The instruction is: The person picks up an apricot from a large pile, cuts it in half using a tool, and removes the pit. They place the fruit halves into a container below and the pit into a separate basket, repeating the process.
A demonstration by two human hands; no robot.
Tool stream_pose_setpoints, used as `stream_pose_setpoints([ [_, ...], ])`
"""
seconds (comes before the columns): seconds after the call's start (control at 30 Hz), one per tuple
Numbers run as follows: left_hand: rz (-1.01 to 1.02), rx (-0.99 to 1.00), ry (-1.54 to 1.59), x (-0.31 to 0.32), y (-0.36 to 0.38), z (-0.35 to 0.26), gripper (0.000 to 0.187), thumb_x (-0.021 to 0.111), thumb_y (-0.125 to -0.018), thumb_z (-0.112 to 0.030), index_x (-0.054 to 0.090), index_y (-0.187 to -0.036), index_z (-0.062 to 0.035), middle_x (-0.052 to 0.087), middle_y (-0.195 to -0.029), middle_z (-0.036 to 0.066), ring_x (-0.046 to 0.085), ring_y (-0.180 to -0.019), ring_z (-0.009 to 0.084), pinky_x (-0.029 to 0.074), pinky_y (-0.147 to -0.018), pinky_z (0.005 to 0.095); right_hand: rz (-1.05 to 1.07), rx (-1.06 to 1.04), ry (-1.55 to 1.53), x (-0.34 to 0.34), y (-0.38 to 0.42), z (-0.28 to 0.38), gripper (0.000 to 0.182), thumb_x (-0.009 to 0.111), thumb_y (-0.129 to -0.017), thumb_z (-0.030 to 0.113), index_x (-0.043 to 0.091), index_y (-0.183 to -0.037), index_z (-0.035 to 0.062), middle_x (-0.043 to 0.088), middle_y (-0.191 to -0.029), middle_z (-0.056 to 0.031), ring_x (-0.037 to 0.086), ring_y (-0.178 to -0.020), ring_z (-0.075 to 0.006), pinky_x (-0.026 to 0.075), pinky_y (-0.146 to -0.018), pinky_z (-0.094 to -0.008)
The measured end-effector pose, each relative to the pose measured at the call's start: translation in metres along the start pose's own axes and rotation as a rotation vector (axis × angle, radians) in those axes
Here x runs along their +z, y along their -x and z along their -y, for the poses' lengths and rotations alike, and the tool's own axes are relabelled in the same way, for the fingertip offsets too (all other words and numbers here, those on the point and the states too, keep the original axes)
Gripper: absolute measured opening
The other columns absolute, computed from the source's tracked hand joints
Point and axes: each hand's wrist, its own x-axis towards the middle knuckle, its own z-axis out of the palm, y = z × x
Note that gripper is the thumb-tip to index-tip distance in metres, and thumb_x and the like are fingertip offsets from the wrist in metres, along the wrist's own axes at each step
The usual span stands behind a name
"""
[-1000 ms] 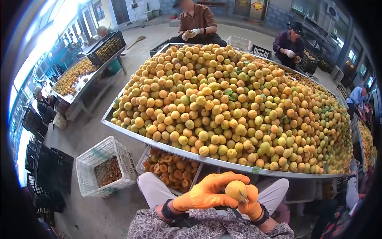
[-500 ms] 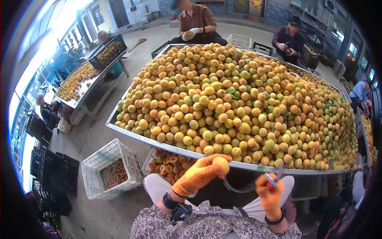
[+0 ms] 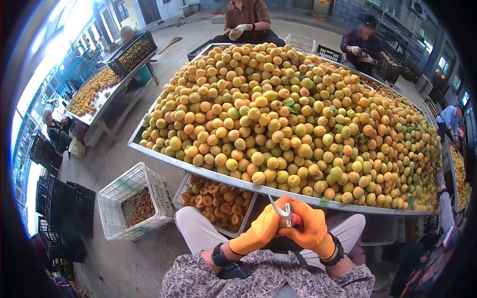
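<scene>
My left hand (image 3: pixel 259 230), in an orange glove, is closed around an apricot that its fingers now almost wholly hide. Against it, in front of my lap, is my right hand (image 3: pixel 313 229), also gloved in orange. It grips a pair of pruning shears (image 3: pixel 284 212) with silver curved jaws and a red handle. The jaws point up and left between the two hands. Just beyond them, a big heap of apricots (image 3: pixel 258 119) fills a metal-edged table (image 3: pixel 198 170). Below its edge, left of my hands, a crate of halved apricots (image 3: pixel 218 201) stands by my knee.
A white crate (image 3: pixel 161 193) with brown pits or scraps stands on the floor at left. Black crates (image 3: pixel 69 206) are stacked farther left. Co-workers sit across the table, one in a brown shirt (image 3: pixel 246 15), another in dark clothes (image 3: pixel 362 42). A second fruit table (image 3: pixel 94 116) is behind.
My hands have come together: the left turned inward with the apricot, and the right moved left, bringing the shears to it. The view has tilted slightly downward.
</scene>
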Motion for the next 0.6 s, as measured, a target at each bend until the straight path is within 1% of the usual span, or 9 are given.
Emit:
stream_pose_setpoints([
  [0.07,0.007,-0.118,0.146,-0.004,-0.014,-0.019,0.047,0.061,-0.081,-0.018,0.051,-0.123,0.0016,0.055,-0.119,0.015,0.059,-0.099,0.0293,0.047,-0.087,0.0366,-0.018,-0.074,0.015,0.008,0.007,-0.009,0.056,0.083,-0.072,0.022,0.057,-0.117,0.0001,0.067,-0.093,-0.0149,0.068,-0.075,-0.0318,0.055,-0.073,-0.0341],
  [0.13,-0.057,-0.148,0.146,0.000,-0.018,-0.025,0.038,0.054,-0.091,-0.022,0.053,-0.117,0.0045,0.056,-0.117,0.016,0.059,-0.097,0.0291,0.048,-0.085,0.0353,-0.062,0.047,-0.111,0.017,0.011,-0.008,0.053,0.080,-0.076,0.021,0.056,-0.117,-0.0011,0.067,-0.092,-0.0153,0.068,-0.076,-0.0317,0.054,-0.071,-0.0339],
  [0.2,-0.223,-0.366,0.285,-0.002,-0.021,-0.039,0.040,0.033,-0.102,-0.030,0.052,-0.119,0.0018,0.062,-0.103,0.015,0.062,-0.090,0.0240,0.047,-0.082,0.0311,-0.099,0.085,-0.200,0.030,0.015,-0.012,0.047,0.077,-0.080,0.020,0.056,-0.117,-0.0018,0.066,-0.088,-0.0136,0.067,-0.073,-0.0245,0.052,-0.068,-0.0317],
  [0.23,-0.244,-0.378,0.394,-0.003,-0.021,-0.040,0.036,0.035,-0.102,-0.024,0.052,-0.117,0.0039,0.063,-0.100,0.015,0.064,-0.082,0.0244,0.049,-0.076,0.0321,-0.137,0.121,-0.256,0.035,0.017,-0.014,0.045,0.075,-0.082,0.019,0.056,-0.117,-0.0022,0.065,-0.087,-0.0120,0.064,-0.073,-0.0205,0.052,-0.068,-0.0310],
  [0.27,-0.242,-0.383,0.394,-0.002,-0.019,-0.037,0.036,0.035,-0.102,-0.024,0.052,-0.117,0.0039,0.063,-0.100,0.015,0.064,-0.082,0.0244,0.049,-0.076,0.0321,-0.173,0.155,-0.309,0.039,0.018,-0.014,0.044,0.074,-0.083,0.019,0.056,-0.117,-0.0025,0.065,-0.085,-0.0104,0.062,-0.073,-0.0166,0.051,-0.068,-0.0302],
  [0.33,-0.226,-0.096,-0.081,-0.001,-0.011,-0.028,0.033,0.038,-0.103,-0.020,0.048,-0.122,0.0043,0.058,-0.108,0.015,0.060,-0.079,0.0159,0.049,-0.076,0.0281,-0.208,0.165,-0.375,0.048,0.016,-0.014,0.042,0.071,-0.087,0.022,0.056,-0.117,-0.0029,0.063,-0.083,-0.0060,0.057,-0.074,-0.0130,0.050,-0.068,-0.0283],
  [0.47,-0.342,-0.372,0.428,0.001,-0.002,-0.021,0.035,0.045,-0.100,-0.030,0.047,-0.122,-0.0018,0.057,-0.101,0.008,0.053,-0.073,0.0082,0.046,-0.066,0.0242,-0.268,0.436,-0.821,0.055,0.011,-0.013,0.039,0.061,-0.095,0.030,0.055,-0.116,-0.0018,0.055,-0.072,-0.0003,0.044,-0.054,-0.0051,0.036,-0.050,-0.0192],
  [0.53,-0.404,-0.326,0.424,-0.007,-0.002,-0.012,0.039,0.047,-0.098,-0.040,0.050,-0.118,-0.0065,0.059,-0.089,0.004,0.047,-0.065,0.0073,0.039,-0.058,0.0201,-0.204,0.476,-1.235,0.052,0.008,-0.010,0.040,0.058,-0.096,0.034,0.055,-0.114,-0.0021,0.048,-0.067,0.0011,0.034,-0.047,-0.0034,0.025,-0.043,-0.0192],
  [0.6,-0.390,-0.556,1.064,-0.025,0.012,-0.013,0.038,0.047,-0.099,-0.042,0.051,-0.110,-0.0058,0.057,-0.085,0.004,0.048,-0.062,0.0090,0.039,-0.053,0.0213,-0.213,0.524,-1.236,0.058,0.007,-0.013,0.043,0.059,-0.096,0.036,0.055,-0.113,-0.0028,0.047,-0.068,0.0011,0.033,-0.043,-0.0045,0.025,-0.041,-0.0206],
])
